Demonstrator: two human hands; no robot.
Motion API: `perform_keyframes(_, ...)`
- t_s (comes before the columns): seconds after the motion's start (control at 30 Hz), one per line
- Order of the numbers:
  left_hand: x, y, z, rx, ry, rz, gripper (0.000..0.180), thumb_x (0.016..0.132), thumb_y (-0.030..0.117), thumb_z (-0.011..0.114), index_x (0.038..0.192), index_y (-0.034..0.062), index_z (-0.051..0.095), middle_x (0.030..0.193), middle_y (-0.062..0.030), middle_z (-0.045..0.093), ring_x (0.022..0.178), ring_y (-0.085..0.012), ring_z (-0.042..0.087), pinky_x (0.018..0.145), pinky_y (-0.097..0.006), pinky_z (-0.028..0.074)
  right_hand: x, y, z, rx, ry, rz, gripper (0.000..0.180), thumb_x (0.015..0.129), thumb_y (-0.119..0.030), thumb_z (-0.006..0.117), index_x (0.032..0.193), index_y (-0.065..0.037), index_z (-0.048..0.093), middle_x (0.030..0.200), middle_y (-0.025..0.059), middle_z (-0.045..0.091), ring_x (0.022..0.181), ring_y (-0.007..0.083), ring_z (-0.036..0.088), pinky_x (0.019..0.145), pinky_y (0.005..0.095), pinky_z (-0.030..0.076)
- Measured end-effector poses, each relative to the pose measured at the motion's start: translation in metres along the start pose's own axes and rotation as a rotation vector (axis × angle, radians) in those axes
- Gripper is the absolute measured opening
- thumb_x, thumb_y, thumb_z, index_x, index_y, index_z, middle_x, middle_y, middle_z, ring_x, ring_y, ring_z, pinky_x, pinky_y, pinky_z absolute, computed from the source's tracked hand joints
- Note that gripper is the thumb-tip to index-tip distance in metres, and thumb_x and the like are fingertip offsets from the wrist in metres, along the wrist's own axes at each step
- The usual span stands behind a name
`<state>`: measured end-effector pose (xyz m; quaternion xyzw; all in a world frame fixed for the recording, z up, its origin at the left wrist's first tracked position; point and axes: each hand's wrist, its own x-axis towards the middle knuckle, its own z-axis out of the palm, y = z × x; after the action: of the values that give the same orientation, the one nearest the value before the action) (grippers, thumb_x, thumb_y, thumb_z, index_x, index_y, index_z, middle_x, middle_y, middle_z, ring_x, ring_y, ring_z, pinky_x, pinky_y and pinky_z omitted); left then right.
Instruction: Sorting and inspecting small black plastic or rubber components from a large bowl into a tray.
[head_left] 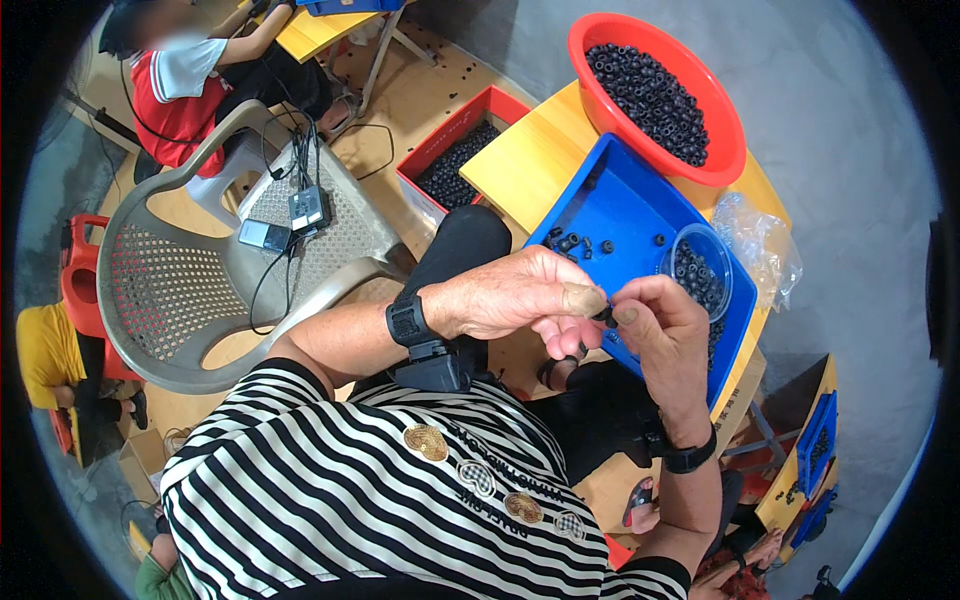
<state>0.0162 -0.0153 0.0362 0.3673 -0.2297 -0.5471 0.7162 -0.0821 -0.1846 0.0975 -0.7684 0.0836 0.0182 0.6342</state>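
My left hand (530, 295) and my right hand (662, 335) meet fingertip to fingertip over the near edge of a blue tray (625, 190). Pinched between them is a small black part (606, 315), mostly covered by the thumbs, so its exact shape is hidden. Several loose black ring-like pieces (570, 243) lie in the tray to the far side of my hands. A clear round plastic tub (700, 270) of similar black pieces stands in the tray, just beyond my right hand.
A red basin (735, 150) heaped with black pieces stands on the yellow table (515, 170), near a crumpled clear bag (765, 245). A red box (415, 165) of pieces is on the floor. Left, a grey chair (165, 290) holds devices and cables. Other people sit nearby.
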Motion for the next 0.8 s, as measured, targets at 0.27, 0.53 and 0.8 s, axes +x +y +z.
perform_keyframes(0.27, -0.001, -0.007, -0.003, -0.144, -0.021, 0.025, 0.024, 0.091, 0.023, 0.057, 0.097, 0.0002, 0.063, 0.085, -0.0097, 0.068, 0.064, -0.0087, 0.064, 0.06, -0.022, 0.054, -0.004, -0.002, 0.0, -0.383, 0.049, -0.342, 0.012, 0.082, -0.006, 0.067, 0.092, 0.0, 0.064, 0.077, 0.0049, 0.064, 0.066, 0.0076, 0.057, 0.058, 0.0188, 0.044)
perform_keyframes(0.53, -0.002, -0.007, -0.006, -0.238, -0.013, -0.01, 0.025, 0.092, 0.021, 0.055, 0.1, -0.0012, 0.06, 0.086, -0.0117, 0.067, 0.065, -0.01, 0.064, 0.06, -0.022, 0.055, -0.009, 0.006, 0.008, 0.07, 0.143, -0.092, 0.015, 0.089, -0.012, 0.06, 0.095, 0.001, 0.059, 0.077, 0.0079, 0.064, 0.061, 0.0105, 0.059, 0.055, 0.0203, 0.046)
perform_keyframes(0.8, -0.004, -0.012, -0.011, -0.271, -0.044, -0.004, 0.026, 0.092, 0.023, 0.055, 0.099, -0.0018, 0.061, 0.084, -0.013, 0.067, 0.065, -0.0115, 0.065, 0.06, -0.023, 0.055, -0.004, 0.017, -0.002, 0.394, -0.003, -0.042, 0.015, 0.09, -0.011, 0.057, 0.099, 0.001, 0.059, 0.081, 0.0076, 0.062, 0.063, 0.01, 0.055, 0.056, 0.0219, 0.045)
